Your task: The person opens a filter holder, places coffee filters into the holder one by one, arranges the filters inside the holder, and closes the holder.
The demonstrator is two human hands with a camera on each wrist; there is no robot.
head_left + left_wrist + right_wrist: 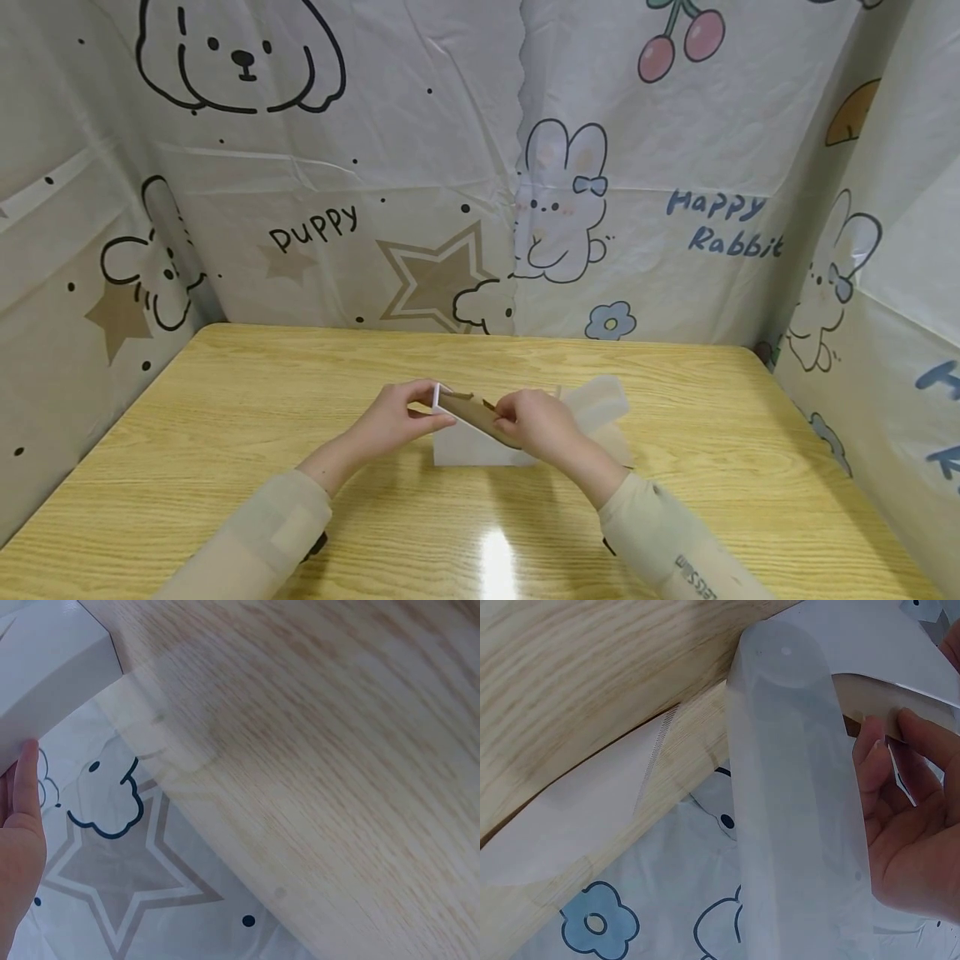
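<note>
A white cardboard box (pixel 468 448) stands low over the wooden table, tilted, its brown inner side facing up. My left hand (pixel 393 417) grips its left end, thumb in front and fingers behind. In the left wrist view, the fingers (pixel 27 784) lie against the box's white side (pixel 52 667). At the box's opening, my right hand (pixel 540 425) pinches a brown cardboard edge (pixel 866 697) between thumb and fingers. A translucent strip (pixel 795 795) sticks out at the box's right end, beside the right hand. The box's right part is hidden behind that hand.
The wooden table (pixel 225 433) extends on all sides of the box. A pale sheet with a serrated edge (pixel 585 802) lies close to the tabletop near the strip. Printed cloth (pixel 420 167) hangs behind the table and at both sides.
</note>
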